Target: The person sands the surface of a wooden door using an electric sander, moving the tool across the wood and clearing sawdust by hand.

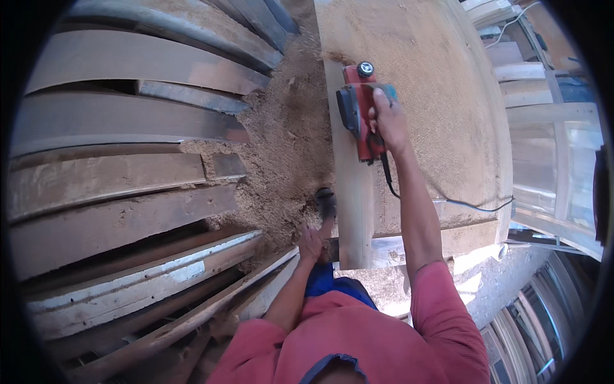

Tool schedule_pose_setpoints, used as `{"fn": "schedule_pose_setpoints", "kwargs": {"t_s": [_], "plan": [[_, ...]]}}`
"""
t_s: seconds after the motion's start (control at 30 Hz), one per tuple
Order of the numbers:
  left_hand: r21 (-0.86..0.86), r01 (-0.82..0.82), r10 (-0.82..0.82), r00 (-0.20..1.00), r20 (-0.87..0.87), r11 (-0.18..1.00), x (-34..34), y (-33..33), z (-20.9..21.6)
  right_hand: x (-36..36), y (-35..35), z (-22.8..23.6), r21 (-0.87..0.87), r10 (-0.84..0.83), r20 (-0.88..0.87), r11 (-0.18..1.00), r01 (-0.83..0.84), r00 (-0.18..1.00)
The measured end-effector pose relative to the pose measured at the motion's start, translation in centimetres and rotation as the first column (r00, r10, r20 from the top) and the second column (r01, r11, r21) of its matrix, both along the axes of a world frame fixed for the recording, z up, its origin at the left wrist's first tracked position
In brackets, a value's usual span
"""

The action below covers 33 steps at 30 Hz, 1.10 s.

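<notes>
The right hand's (388, 125) fingers grasp a red electric planer (363, 105) on the far half of the wooden panel's left edge (355, 211). The left hand (311, 242) is beside the near-left corner, its grip unclear. Surfacing seems in hand; another pass calls for level pressure.

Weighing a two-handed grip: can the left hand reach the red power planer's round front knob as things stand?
Probably, perhaps with a lean: the left hand is beside the wooden panel, and the way over its left edge to the knob looks free; the right hand grips the planer farther back.
</notes>
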<state>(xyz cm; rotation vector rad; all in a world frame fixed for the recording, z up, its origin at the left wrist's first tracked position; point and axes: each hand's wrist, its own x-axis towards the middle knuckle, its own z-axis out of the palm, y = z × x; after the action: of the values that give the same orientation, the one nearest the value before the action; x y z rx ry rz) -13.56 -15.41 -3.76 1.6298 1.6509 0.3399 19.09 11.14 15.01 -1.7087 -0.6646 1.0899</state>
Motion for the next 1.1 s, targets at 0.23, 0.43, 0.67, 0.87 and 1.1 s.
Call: {"fn": "schedule_pose_setpoints", "kwargs": {"t_s": [0.23,0.43,0.67,0.87,1.1], "plan": [[-0.013,-0.005,0.005,1.000,0.027,1.000,9.9,14.0,6.3,2.9,-10.6,5.0,-0.027,-0.035,0.003,0.999,0.035,0.999],[0.373,0.753,-0.693,0.652,-0.308,0.543,17.4,23.5,6.6,4.5,-17.0,5.2,-0.278,-0.139,0.028,0.950,0.141,0.990],[0.323,0.757,-0.670,0.653,-0.353,0.568,21.2,27.0,5.4,7.0,-20.8,3.7,-0.385,-0.009,0.195,0.919,0.085,0.981],[0.368,0.725,-0.595,0.688,-0.416,0.582,21.7,25.9,4.6,8.7,-21.4,3.5,-0.304,-0.015,0.184,0.950,0.072,0.983],[0.275,0.764,-0.596,0.633,-0.494,0.584,16.3,23.0,4.8,8.1,-20.3,3.4,-0.342,0.028,0.135,0.939,0.020,0.990]]}}
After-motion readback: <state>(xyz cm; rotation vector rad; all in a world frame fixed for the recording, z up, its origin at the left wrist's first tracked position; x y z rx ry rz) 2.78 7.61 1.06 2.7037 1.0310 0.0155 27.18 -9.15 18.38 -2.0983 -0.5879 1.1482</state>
